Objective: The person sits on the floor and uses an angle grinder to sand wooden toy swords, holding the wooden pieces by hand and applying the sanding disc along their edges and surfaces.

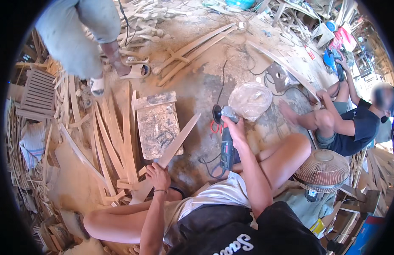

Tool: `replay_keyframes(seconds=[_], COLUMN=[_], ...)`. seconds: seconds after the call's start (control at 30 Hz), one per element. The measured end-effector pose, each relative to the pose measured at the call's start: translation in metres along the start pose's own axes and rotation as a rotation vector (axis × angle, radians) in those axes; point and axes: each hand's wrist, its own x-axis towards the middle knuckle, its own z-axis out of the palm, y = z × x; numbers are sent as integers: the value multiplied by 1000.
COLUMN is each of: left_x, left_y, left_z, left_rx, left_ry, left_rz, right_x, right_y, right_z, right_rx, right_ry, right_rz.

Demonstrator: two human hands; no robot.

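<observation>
Left hand (158, 175) is clamped around the lower part of a long tapered pale wooden slat (171, 151), whose pointed tip runs up and right over the edge of a flat grey stone slab (158, 129) lying on the dusty floor (197, 91). Right hand (236, 129) is wrapped tight on the dark-bodied angle grinder (225, 140), its black disc (216, 113) facing left, held clear of the slat with a bare strip of floor between them. The grinder's black cable (207, 165) loops on the floor just below. A clear crumpled plastic bag (250, 100) sits right beside the grinder head. Left of the slab, a fan of pale wooden slats (114, 140) crowds the floor, touching its left edge. To the right, a round wire-guard fan (323, 170) stands close by the person's knee. Further right another seated person in a dark shirt (358, 127); at the top left, a standing person's feet in sandals (114, 72). Open floor lies above the slab.
</observation>
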Motion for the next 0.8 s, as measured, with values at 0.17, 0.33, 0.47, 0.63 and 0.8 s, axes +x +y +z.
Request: replay_keyframes(seconds=[0.17, 0.33, 0.47, 0.63, 0.8], left_x=[4, 10, 10, 19, 31], left_y=[15, 10, 1, 10, 0], left_z=[-18, -14, -17, -53, -62], left_rx=[-147, -225, -306, -266, -362], left_ry=[-79, -45, 8, -42, -113], left_rz=[-69, -94, -78, -72, 77], right_x=[-1, 4, 3, -8, -10], right_y=[7, 14, 15, 8, -3], right_z=[2, 7, 9, 7, 14], right_rx=[332, 632, 565, 432, 127], right_ry=[-177, -312, -301, -276, -194], right_rz=[349, 545, 560, 398, 190])
